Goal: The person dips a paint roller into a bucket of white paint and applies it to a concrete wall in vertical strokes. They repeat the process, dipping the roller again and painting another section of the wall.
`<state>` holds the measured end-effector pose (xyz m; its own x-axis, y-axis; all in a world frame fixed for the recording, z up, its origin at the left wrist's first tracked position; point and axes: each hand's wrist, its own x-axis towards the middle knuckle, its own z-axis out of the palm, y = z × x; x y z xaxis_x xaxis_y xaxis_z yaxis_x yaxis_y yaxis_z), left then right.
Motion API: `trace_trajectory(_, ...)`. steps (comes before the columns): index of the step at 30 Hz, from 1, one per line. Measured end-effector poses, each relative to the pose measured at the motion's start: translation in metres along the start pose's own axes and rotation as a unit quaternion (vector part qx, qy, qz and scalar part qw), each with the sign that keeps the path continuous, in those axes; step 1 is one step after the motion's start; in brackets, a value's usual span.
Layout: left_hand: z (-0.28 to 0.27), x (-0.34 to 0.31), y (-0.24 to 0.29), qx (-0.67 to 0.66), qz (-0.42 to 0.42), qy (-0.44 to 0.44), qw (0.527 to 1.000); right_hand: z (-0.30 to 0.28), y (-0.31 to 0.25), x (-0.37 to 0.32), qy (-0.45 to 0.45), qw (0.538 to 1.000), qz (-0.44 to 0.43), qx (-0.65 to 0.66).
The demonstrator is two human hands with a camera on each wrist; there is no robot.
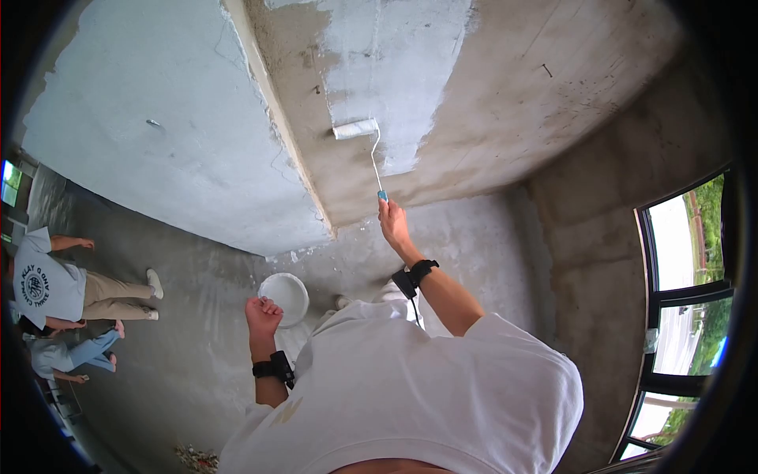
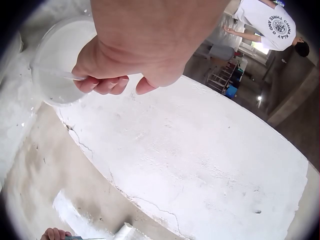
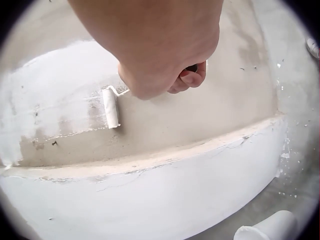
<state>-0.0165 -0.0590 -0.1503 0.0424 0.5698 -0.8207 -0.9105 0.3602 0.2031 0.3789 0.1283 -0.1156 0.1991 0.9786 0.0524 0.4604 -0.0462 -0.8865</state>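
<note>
Roller: While the right hand [image 1: 395, 225] grips its blue handle [image 1: 382, 195], the white sleeve [image 1: 355, 129] is up at the wall [image 1: 505, 103], beyond that hand and off to its left.
Long axis: the sleeve lies roughly crosswise to the handle, at the lower left edge of the pale painted patch [image 1: 395, 63].
Nearer hand: the right, clearly; the left hand [image 1: 263, 316] is well apart, by the bucket [image 1: 283, 299].
Left fingers: curled, seemingly round the bucket's thin handle [image 2: 52, 72].
Hard to make out: the right fist hides most of the grip, the sleeve is cut off low in the left wrist view, and I can't tell how hard it presses.
</note>
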Motion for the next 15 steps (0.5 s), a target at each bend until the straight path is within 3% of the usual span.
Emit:
trace_trajectory(2, -0.004, 0.001, 0.001, -0.001, 0.0, 0.003, 1.0, 0.005, 0.031, -0.004, -0.01, 1.0, 0.019, -0.015)
trace_trajectory(4, 0.0, -0.002, 0.0, 0.011, 0.012, -0.002, 1.0, 0.008, 0.065, -0.01, -0.041, 0.994, 0.103, 0.012)
trace_trajectory(7, 0.007, -0.006, 0.002, 0.027, 0.022, 0.001, 0.999, -0.004, 0.071, -0.013, -0.076, 0.979, 0.175, 0.078)
trace_trajectory(10, 0.01, -0.001, 0.006, 0.037, 0.023, 0.0, 0.999, -0.027, 0.044, -0.013, -0.107, 0.967, 0.222, 0.062)
trace_trajectory(14, 0.021, 0.0, 0.004, 0.048, 0.014, -0.011, 0.999, -0.057, 0.001, -0.023, -0.213, 0.947, 0.238, 0.02)
trace_trajectory(15, 0.023, 0.001, 0.004, 0.052, 0.015, -0.018, 0.998, -0.063, -0.009, -0.029, -0.24, 0.951, 0.188, -0.046)
